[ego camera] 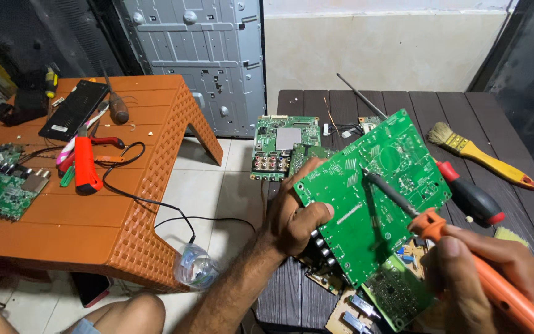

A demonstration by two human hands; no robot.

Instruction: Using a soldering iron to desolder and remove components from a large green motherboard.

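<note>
My left hand (pixel 295 210) grips the left edge of a green circuit board (pixel 375 192), holding it tilted up off the dark table with its solder side facing me. My right hand (pixel 483 278) holds an orange-handled soldering iron (pixel 465 253); its dark metal tip touches the board's upper middle. Black round components stick out under the board beside my left fingers.
On the dark slatted table (pixel 514 124) lie another green board with coloured jacks (pixel 279 145), a red-and-black screwdriver (pixel 471 195), a yellow-handled brush (pixel 480 154) and smaller boards (pixel 394 294). An orange plastic table (pixel 94 210) at left carries tools, a board (pixel 1 182) and a cable.
</note>
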